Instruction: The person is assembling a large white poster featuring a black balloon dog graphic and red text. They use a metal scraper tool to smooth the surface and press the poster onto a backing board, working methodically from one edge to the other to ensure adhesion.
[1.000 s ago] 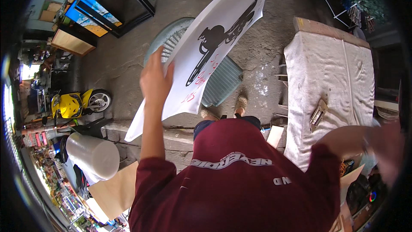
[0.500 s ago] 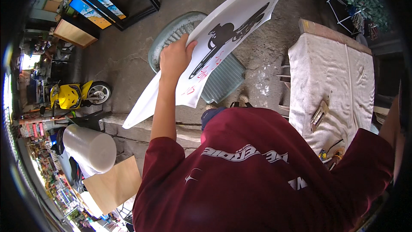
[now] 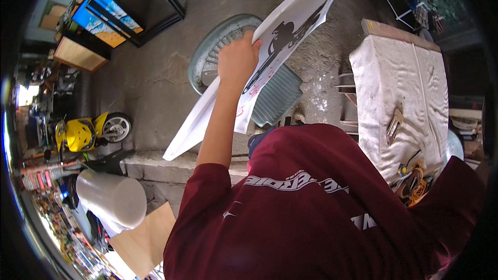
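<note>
My left hand (image 3: 238,61) grips the upper edge of a large white printed sheet (image 3: 303,0), its fingers closed over the edge. The sheet hangs at a slant, bearing a dark motorcycle-like picture and red lettering. Beneath it stands a green plastic chair (image 3: 280,98), partly covered by the sheet. Only the dark red sleeve (image 3: 441,212) of my right arm shows, at the lower right; my right hand is out of the picture.
To the right, a table draped in white cloth (image 3: 378,83) carries a metal staple gun (image 3: 395,126) and, at its near end, an orange cord (image 3: 416,189). At left are a yellow motorcycle (image 3: 80,134), a bubble-wrap roll (image 3: 116,197), a plywood board (image 3: 148,241) and a black frame (image 3: 161,28).
My left hand and the sheet have shifted slightly right in the picture, and the sheet is turned more edge-on. The right upper arm has left sight, leaving only its sleeve.
</note>
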### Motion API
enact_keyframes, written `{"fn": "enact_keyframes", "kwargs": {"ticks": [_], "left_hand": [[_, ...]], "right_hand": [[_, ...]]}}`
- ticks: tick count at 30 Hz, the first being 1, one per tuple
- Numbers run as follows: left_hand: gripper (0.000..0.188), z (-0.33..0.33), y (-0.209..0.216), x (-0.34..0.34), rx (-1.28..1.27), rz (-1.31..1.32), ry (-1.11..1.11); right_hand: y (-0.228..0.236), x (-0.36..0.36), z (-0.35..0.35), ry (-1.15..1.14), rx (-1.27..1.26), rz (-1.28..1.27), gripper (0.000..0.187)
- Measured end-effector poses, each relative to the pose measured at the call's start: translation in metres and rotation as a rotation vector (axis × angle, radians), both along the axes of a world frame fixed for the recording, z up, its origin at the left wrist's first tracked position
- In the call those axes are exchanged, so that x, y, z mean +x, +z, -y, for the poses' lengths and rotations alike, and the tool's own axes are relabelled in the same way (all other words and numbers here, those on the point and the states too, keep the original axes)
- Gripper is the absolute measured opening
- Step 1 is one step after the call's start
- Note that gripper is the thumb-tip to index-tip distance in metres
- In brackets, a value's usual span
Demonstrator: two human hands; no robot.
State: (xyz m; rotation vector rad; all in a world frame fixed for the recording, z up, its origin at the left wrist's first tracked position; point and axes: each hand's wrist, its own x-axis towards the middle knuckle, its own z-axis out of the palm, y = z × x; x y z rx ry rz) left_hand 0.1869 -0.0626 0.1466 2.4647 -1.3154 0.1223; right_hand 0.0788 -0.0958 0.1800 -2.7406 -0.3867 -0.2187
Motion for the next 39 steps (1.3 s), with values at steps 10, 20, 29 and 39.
{"fn": "enact_keyframes", "kwargs": {"ticks": [10,20,29,39], "left_hand": [[0.027,-0.002,-0.002,0.008,0.017,-0.021,-0.036],[0.044,0.03,0.01,-0.005,-0.088,-0.024,0.099],[0.029,0.202,0.017,-0.032,-0.065,0.018,0.141],[0.02,0.099,0.187,-0.033,-0.521,-0.097,0.238]], "right_hand": [[0.045,-0.04,0.064,-0.251,-0.1,0.096,0.06],[0.135,-0.201,0.33,-0.757,-0.387,0.292,0.063],[0.082,-0.236,0.462,-0.953,0.034,0.745,0.065],[-0.334,-0.125,0.293,-1.069,1.623,-0.484,0.068]]}}
